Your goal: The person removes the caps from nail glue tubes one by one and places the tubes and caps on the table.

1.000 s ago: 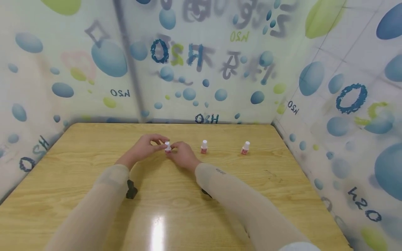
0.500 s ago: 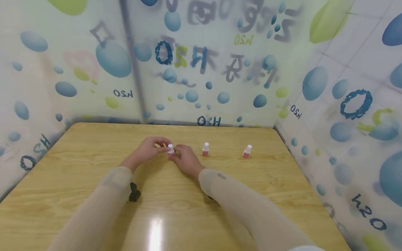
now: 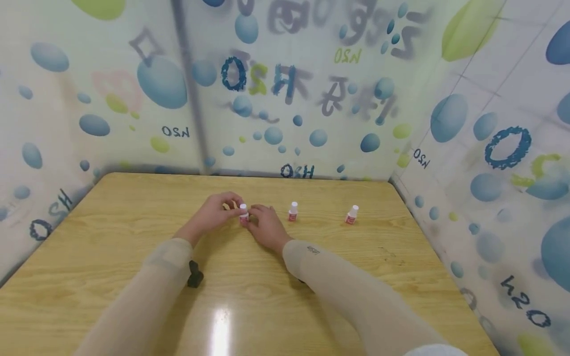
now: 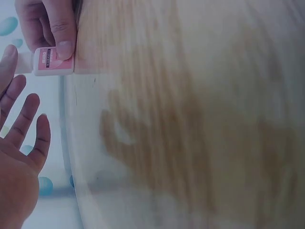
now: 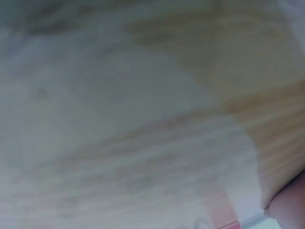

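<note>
A small white bottle with a pink-red label (image 3: 244, 216) stands upright on the table between both hands. The left hand (image 3: 215, 212) has its thumb and a finger at the white cap, pinching it; in the left wrist view its other fingers (image 4: 28, 124) are spread away. Lower down, the right hand (image 3: 268, 228) grips the bottle's body, its thumb (image 4: 64, 50) pressed on the label. Only a fingertip (image 5: 288, 205) of the right hand shows in the blurred right wrist view.
Two similar bottles stand to the right: one close to the right hand (image 3: 293, 212), another farther off (image 3: 352, 215). The wooden table (image 3: 249, 306) is glossy and meets a patterned backdrop (image 3: 267, 133) behind and at the sides.
Both hands stay at the same bottle, with only slight finger shifts. The whole head view has drifted a little, moving everything slightly right and down.
</note>
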### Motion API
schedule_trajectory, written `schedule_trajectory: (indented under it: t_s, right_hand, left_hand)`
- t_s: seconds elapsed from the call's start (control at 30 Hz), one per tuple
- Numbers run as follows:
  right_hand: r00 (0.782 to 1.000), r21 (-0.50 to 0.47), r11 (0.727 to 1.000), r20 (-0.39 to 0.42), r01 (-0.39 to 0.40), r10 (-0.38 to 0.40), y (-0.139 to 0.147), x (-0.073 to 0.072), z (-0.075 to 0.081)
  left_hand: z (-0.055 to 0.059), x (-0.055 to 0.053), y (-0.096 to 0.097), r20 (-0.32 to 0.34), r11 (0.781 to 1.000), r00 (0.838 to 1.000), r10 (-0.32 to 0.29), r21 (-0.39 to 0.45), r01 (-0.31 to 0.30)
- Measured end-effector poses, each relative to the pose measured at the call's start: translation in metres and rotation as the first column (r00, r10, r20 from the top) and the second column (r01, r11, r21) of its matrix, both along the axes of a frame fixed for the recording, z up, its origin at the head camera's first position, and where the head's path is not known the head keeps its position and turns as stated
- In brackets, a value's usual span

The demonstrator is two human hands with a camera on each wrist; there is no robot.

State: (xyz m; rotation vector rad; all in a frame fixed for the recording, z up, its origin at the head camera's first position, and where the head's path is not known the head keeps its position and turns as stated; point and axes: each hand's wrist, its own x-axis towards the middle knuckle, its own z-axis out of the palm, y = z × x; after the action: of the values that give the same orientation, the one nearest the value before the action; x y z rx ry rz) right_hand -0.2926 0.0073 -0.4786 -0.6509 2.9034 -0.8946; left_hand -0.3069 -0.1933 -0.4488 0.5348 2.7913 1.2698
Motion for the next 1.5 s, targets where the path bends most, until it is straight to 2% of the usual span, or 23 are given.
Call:
schedule_trajectory:
  t_s: [0.13, 0.2, 0.3, 0.47, 0.57, 0.73, 0.9, 1.17, 1.37, 1.5]
  right_hand:
    - [1.000, 0.012, 1.000, -0.013, 0.000, 0.000, 0.000, -0.002, 0.000]
    - [1.000, 0.016, 1.000, -0.022, 0.000, 0.001, -0.001, -0.004, 0.000]
    - [1.000, 0.012, 1.000, -0.025, 0.003, -0.003, -0.002, -0.007, -0.002]
    - [1.000, -0.002, 1.000, 0.012, 0.016, -0.016, -0.002, -0.006, -0.005]
    - [1.000, -0.004, 1.000, 0.025, 0.016, -0.016, -0.003, -0.003, -0.007]
    - [1.000, 0.010, 1.000, 0.025, 0.010, -0.010, -0.002, -0.002, -0.006]
    - [1.000, 0.000, 1.000, 0.001, 0.010, -0.010, -0.002, -0.004, -0.007]
    - [1.000, 0.011, 1.000, -0.009, -0.002, 0.002, -0.001, -0.005, -0.009]
    - [1.000, 0.028, 1.000, -0.022, 0.012, -0.011, -0.001, -0.009, -0.007]
    - [1.000, 0.028, 0.999, 0.011, 0.016, -0.016, 0.000, -0.008, -0.006]
  left_hand:
    - [0.003, -0.001, 0.002, 0.015, 0.999, 0.999, 0.040, 0.007, -0.040]
    - [0.005, -0.001, 0.001, 0.012, 0.999, 0.999, 0.040, 0.007, -0.040]
    - [0.007, -0.001, 0.000, -0.009, 1.000, 1.000, 0.005, -0.002, -0.005]
    - [0.005, -0.001, -0.003, -0.031, 0.996, 0.996, -0.085, -0.016, 0.084]
    - [0.004, 0.001, -0.005, -0.019, 0.995, 0.995, -0.100, -0.010, 0.100]
    - [0.003, 0.001, -0.006, 0.007, 0.997, 0.997, -0.077, -0.021, 0.077]
    - [0.005, -0.001, -0.004, -0.012, 0.999, 0.999, -0.037, -0.040, 0.036]
    - [0.003, 0.000, -0.005, -0.027, 0.995, 0.995, -0.093, -0.040, 0.092]
    - [0.010, -0.002, -0.003, -0.017, 0.998, 0.998, -0.055, -0.037, 0.054]
    - [0.007, -0.002, -0.002, -0.013, 0.999, 0.999, -0.044, -0.030, 0.043]
